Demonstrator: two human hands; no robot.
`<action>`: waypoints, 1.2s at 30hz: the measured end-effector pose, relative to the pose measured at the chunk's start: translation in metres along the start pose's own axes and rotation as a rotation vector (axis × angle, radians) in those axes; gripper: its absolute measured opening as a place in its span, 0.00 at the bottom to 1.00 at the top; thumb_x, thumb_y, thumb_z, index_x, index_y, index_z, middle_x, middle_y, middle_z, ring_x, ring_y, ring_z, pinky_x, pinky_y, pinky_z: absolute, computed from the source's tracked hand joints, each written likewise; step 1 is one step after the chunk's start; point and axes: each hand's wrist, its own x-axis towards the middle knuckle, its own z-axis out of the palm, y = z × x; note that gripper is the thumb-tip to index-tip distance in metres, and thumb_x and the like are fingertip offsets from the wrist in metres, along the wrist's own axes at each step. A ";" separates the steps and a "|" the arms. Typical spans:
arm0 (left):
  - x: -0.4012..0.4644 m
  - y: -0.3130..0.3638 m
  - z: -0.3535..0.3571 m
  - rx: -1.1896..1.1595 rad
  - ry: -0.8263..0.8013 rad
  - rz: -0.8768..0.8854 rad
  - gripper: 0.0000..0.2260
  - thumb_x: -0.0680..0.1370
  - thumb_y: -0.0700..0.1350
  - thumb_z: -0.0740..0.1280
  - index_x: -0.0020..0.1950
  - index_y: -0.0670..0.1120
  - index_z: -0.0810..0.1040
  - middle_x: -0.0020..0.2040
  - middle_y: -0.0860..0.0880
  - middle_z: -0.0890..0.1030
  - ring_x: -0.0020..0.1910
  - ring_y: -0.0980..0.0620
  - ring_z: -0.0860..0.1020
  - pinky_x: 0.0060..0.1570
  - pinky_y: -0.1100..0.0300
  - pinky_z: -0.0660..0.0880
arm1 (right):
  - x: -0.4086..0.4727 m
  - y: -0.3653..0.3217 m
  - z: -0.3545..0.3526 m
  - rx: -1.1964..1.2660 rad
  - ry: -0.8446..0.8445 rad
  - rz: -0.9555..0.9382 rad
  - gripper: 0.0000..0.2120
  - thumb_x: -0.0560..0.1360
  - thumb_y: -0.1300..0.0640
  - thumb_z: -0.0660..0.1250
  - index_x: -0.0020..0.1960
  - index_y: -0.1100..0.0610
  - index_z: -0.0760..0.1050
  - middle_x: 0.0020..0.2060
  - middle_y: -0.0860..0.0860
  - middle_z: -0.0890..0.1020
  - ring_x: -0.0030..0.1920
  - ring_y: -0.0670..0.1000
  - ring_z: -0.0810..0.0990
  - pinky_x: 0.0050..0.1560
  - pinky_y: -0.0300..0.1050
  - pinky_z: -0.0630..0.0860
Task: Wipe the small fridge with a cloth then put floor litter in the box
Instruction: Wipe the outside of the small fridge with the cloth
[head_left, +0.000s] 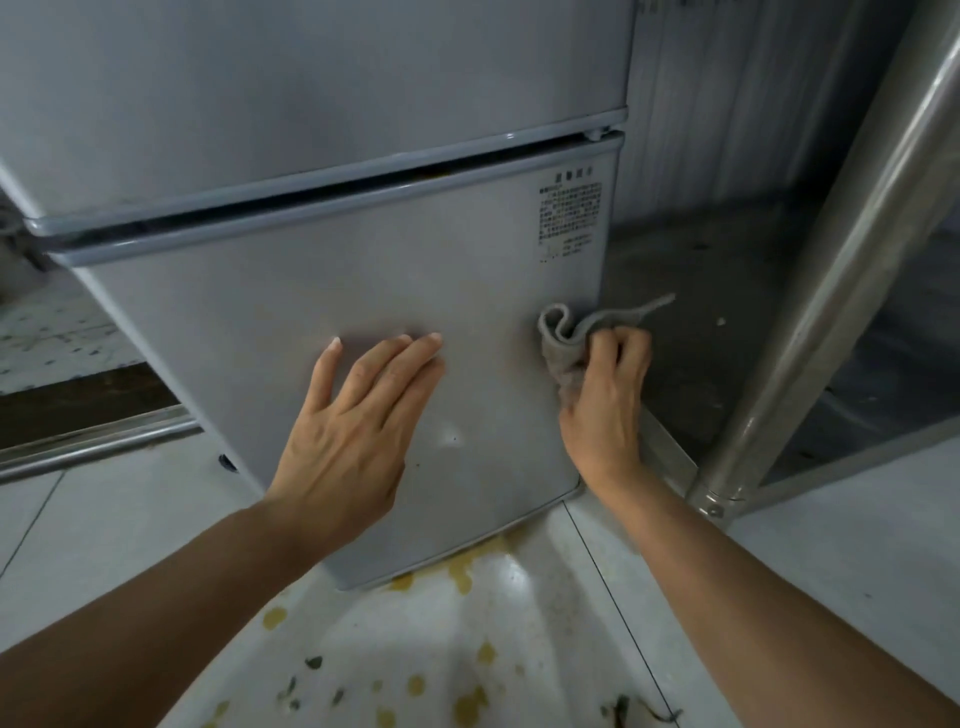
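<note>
The pale tiled floor (519, 613) below you carries yellow stains and leaf scraps; the small fridge (332, 291) stands on it. Your left hand (353, 431) lies flat and open on its lower door; your right hand (605, 395) clutches the cloth (563, 343) at the door's right edge. Hard pressing could rock the fridge, I judge; the printed label (569, 213) is too blurred to read.

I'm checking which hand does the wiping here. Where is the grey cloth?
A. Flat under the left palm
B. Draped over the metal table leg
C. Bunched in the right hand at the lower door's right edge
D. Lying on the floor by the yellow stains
C: the cloth is bunched in the right hand at the right edge of the fridge's lower door, while the left hand lies flat and bare on the door.
</note>
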 end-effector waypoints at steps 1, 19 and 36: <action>0.000 -0.003 -0.001 0.000 0.013 -0.015 0.36 0.59 0.36 0.68 0.68 0.40 0.69 0.71 0.44 0.68 0.67 0.44 0.63 0.68 0.41 0.52 | 0.006 -0.010 -0.001 0.029 0.053 -0.019 0.14 0.64 0.75 0.63 0.48 0.68 0.71 0.50 0.67 0.71 0.52 0.67 0.72 0.58 0.55 0.68; -0.045 -0.033 -0.005 0.017 -0.025 -0.083 0.38 0.59 0.34 0.69 0.70 0.40 0.67 0.72 0.45 0.67 0.67 0.44 0.63 0.67 0.38 0.57 | -0.017 -0.029 0.019 -0.125 -0.020 -0.695 0.07 0.74 0.58 0.67 0.51 0.50 0.77 0.51 0.54 0.70 0.46 0.58 0.70 0.42 0.54 0.75; -0.099 -0.058 0.007 -0.045 -0.080 -0.176 0.37 0.61 0.35 0.67 0.71 0.40 0.66 0.72 0.45 0.67 0.68 0.45 0.63 0.67 0.42 0.54 | -0.047 -0.068 0.041 -0.178 -0.062 -0.894 0.09 0.74 0.62 0.68 0.51 0.50 0.81 0.49 0.55 0.72 0.41 0.58 0.74 0.37 0.50 0.74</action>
